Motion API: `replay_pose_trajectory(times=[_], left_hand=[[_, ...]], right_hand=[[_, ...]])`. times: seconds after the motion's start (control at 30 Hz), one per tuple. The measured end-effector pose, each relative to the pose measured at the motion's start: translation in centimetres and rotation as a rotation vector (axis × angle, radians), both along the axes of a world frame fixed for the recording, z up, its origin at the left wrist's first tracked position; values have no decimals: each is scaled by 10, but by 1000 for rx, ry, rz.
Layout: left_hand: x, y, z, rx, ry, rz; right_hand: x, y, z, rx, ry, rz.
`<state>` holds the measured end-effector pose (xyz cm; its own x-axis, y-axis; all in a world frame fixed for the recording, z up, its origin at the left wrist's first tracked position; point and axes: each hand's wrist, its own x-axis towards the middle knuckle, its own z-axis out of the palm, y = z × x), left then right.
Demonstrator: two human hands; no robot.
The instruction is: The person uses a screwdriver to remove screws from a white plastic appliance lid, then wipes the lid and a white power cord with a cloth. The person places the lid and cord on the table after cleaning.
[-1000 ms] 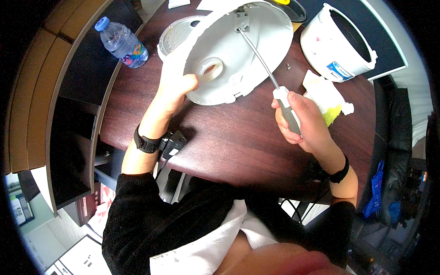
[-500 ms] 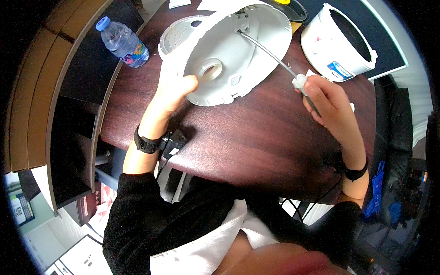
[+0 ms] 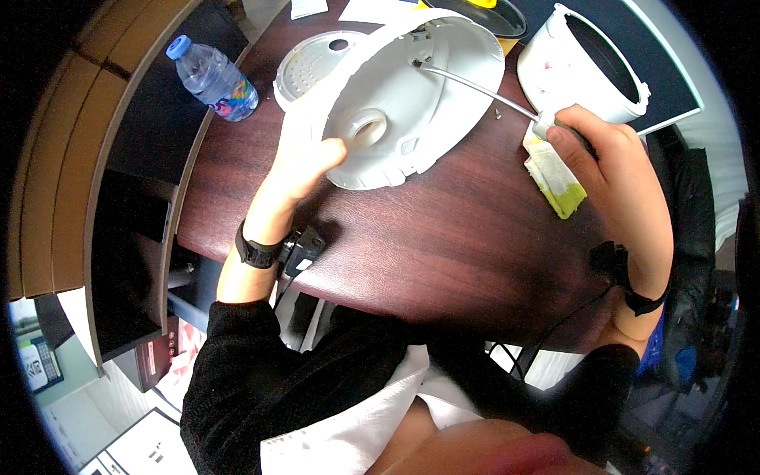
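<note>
My left hand (image 3: 309,162) grips the rim of a white oval plastic housing (image 3: 431,127), tilted up with its inside toward me and a round spout hole low inside. My right hand (image 3: 594,150) is closed on a screwdriver (image 3: 499,99) with a white and grey handle, held slanting, its tip at a small metal bracket (image 3: 419,63) high inside the housing. Under my right hand lies a white and yellow-green cloth (image 3: 554,186). A small screw (image 3: 498,115) lies beside the housing.
A perforated white lid (image 3: 305,71) lies behind the housing on the wooden table (image 3: 427,253). A water bottle (image 3: 218,83) stands at left, a white bucket-shaped casing (image 3: 558,55) at back right. Papers (image 3: 364,9) and a dark tray lie at the back.
My right hand has swung up and to the right with the screwdriver, slanting its shaft more sideways and uncovering the cloth. The housing has shifted slightly; my left hand still holds it.
</note>
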<state>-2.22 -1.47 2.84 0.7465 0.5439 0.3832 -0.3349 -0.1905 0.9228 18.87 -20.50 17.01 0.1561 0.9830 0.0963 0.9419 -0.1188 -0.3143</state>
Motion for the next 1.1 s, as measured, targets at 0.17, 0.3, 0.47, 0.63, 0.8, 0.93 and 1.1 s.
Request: replay_pose_trajectory(times=[0.17,0.3,0.47,0.63,0.8,0.93,1.1], left_hand=[[2,-1,1,0,-3,-7],[0,-2,0,11,1,20],[-1,-7,-2,8,-2,59],[3,-7,7,5,106,83],[5,-9,7,-11,48,74],[4,-11,16,-111,-14,-29],[5,-3,24,-161,-5,-41]], right_hand=[[-11,-2,10,7,-273,-20],[-35,-1,12,101,-512,-46],[-14,0,12,26,-154,26],[-8,-10,-28,-289,829,-265],[-12,-18,-72,-289,1455,-141],[-14,-20,-79,-321,1657,-101],[-28,-20,-81,-320,1680,-145]])
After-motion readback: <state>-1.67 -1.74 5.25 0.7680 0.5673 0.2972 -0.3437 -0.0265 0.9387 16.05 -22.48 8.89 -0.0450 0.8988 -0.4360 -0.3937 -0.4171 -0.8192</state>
